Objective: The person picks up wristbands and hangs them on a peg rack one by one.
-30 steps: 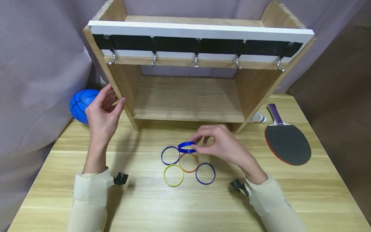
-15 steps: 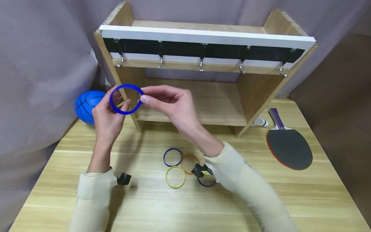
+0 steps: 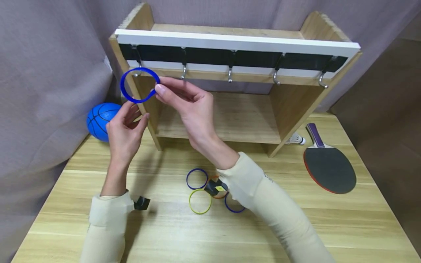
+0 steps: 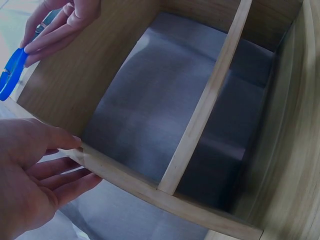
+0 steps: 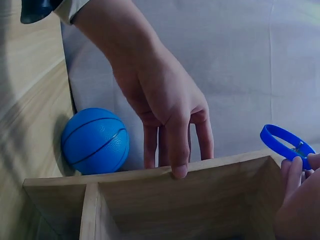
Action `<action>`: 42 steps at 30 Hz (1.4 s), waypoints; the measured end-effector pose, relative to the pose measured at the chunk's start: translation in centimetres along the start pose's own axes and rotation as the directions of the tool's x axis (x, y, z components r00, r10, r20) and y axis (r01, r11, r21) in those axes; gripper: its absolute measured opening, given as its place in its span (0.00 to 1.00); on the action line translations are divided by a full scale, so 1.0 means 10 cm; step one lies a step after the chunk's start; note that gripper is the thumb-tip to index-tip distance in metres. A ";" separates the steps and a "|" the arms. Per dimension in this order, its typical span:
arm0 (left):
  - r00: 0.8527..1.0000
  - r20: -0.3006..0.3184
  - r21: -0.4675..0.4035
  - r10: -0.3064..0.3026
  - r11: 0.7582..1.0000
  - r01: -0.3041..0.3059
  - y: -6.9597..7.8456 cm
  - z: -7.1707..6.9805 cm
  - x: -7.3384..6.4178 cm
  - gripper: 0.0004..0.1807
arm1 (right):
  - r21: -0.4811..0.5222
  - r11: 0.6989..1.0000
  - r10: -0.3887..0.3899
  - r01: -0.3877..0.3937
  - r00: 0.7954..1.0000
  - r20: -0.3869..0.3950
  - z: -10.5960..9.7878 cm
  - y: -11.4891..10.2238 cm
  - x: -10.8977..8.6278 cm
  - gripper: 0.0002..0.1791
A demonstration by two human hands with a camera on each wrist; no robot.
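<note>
My right hand [image 3: 197, 109] pinches a blue ring-shaped band [image 3: 122, 86] between thumb and fingers. The band is raised in front of the leftmost metal hook [image 3: 139, 63], on the strip along the top of a wooden shelf unit. In the right wrist view, the hook shows through the band [image 5: 279, 134], but I cannot tell whether they touch. My left hand [image 3: 126, 135] grips the front edge of the unit's left side panel [image 3: 154, 137], thumb on the edge and fingers on the outer side, as the right wrist view also shows.
Two dark blue rings [image 3: 187, 179], a yellow ring [image 3: 189, 202] and an orange ring [image 3: 217, 197] lie on the table, partly behind my right sleeve. A blue ball [image 3: 102, 117] stands left of the unit. To the right are a shuttlecock [image 3: 296, 138] and a table tennis bat [image 3: 330, 170].
My right hand has lifted the blue band from the table rings, up and left past my left hand to the leftmost hook. My left hand keeps its grip on the panel.
</note>
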State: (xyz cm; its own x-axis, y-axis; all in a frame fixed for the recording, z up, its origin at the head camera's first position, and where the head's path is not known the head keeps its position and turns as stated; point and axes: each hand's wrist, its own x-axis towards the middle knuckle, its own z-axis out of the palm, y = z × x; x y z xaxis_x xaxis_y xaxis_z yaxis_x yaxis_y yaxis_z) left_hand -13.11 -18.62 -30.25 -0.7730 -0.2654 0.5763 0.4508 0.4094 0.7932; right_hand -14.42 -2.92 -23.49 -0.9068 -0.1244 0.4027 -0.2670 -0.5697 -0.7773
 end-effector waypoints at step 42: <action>1.000 -0.023 0.008 0.007 1.000 -0.007 -0.02 0.01 -0.02 0.22 | -0.829 0.555 0.317 0.074 0.902 0.293 -1.14 -0.29 -0.56 0.07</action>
State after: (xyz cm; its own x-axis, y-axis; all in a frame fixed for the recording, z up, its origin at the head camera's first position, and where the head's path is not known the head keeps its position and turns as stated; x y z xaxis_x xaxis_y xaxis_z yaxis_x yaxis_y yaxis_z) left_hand -13.11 -18.52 -30.56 -0.7595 -0.2822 0.5861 0.4527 0.4178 0.7877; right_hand -12.26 8.67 -29.02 -0.8070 -0.5310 0.2582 -0.4856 0.3481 -0.8019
